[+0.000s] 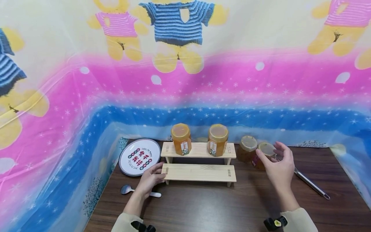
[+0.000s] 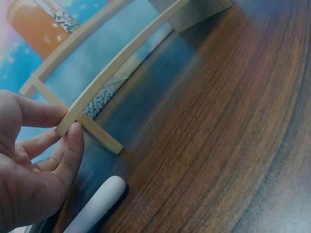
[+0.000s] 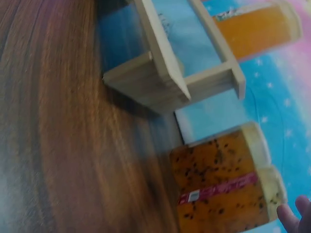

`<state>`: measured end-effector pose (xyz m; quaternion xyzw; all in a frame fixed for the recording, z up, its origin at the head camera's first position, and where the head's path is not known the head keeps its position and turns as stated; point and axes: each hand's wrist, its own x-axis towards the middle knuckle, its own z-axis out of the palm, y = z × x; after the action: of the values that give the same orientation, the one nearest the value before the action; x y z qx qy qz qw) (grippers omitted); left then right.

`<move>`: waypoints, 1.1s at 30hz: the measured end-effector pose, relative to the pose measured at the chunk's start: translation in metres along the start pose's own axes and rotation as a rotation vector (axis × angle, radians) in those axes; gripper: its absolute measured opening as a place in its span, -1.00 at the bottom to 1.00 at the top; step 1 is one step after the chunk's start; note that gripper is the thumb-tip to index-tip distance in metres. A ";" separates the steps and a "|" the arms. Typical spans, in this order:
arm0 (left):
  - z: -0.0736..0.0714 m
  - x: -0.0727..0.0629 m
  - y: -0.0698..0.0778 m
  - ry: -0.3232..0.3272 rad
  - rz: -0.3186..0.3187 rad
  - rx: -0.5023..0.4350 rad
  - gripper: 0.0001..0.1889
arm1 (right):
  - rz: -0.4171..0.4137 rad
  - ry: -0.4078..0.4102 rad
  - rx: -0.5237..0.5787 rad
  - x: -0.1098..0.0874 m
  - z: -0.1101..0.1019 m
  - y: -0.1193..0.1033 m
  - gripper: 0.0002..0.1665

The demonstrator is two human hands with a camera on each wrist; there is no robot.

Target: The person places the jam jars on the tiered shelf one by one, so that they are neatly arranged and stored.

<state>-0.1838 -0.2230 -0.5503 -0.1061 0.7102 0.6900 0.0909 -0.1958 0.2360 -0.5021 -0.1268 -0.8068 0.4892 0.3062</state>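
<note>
A two-step wooden rack (image 1: 200, 173) stands mid-table with two jars of golden honey, one on the left of its upper step (image 1: 181, 140) and one on the right (image 1: 218, 141). My left hand (image 1: 151, 180) pinches the lower step's left end; in the left wrist view, thumb and finger (image 2: 43, 114) lie on either side of that board. To the rack's right stand two jars of amber contents, the nearer one (image 3: 218, 211) with dark specks and a red label strip. Around its lid my right hand (image 1: 279, 166) is spread, fingers apart; whether they touch it, I cannot tell.
A round plate (image 1: 130, 165) with red characters leans at the table's back left. In front of it lies a spoon (image 1: 126, 189) with a white handle, partly behind my left hand. A metal-handled utensil (image 1: 312, 183) lies right of my right hand. Patterned cloth hangs behind.
</note>
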 end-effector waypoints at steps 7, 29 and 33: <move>0.000 0.000 0.000 -0.004 0.011 0.002 -0.37 | 0.024 0.044 -0.053 0.000 0.000 0.020 -0.05; 0.000 0.001 -0.001 -0.005 0.018 -0.013 -0.38 | 0.174 -0.018 -0.065 -0.007 0.023 0.056 0.16; 0.000 0.001 -0.002 -0.003 0.015 -0.013 -0.38 | 0.186 -0.012 -0.049 -0.006 0.028 0.058 0.18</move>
<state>-0.1842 -0.2232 -0.5523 -0.1002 0.7062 0.6956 0.0862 -0.2136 0.2413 -0.5638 -0.2055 -0.8051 0.4964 0.2513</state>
